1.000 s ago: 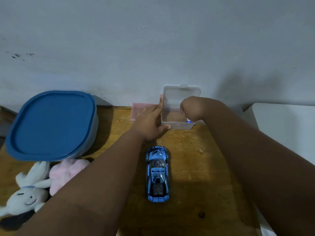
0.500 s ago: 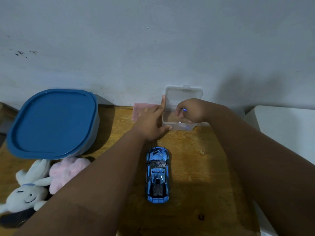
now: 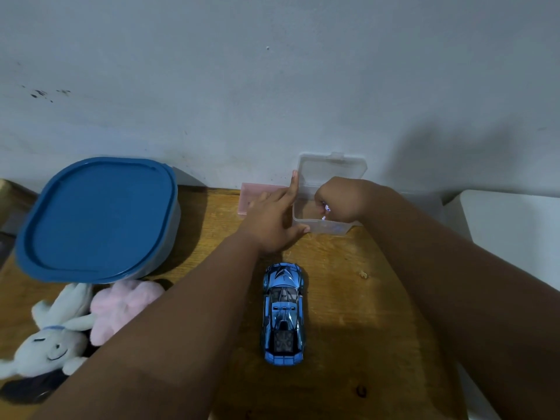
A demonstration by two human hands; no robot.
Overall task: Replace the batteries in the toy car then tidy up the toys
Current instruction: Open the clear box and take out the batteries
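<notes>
Head cam: left hand (image 3: 269, 225) has straight fingers braced against the clear box (image 3: 333, 230) at the table's (image 3: 348, 313) wall edge, right hand (image 3: 342, 201) is curled inside it pinching a small bluish thing (image 3: 326, 207), can't make out what. Toy car (image 3: 283, 313) sits on the table near the box, between both forearms, untouched.

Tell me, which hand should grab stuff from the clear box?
Right. The right hand is inside the clear box, fingers curled on a small item; the left hand braces its side.
</notes>
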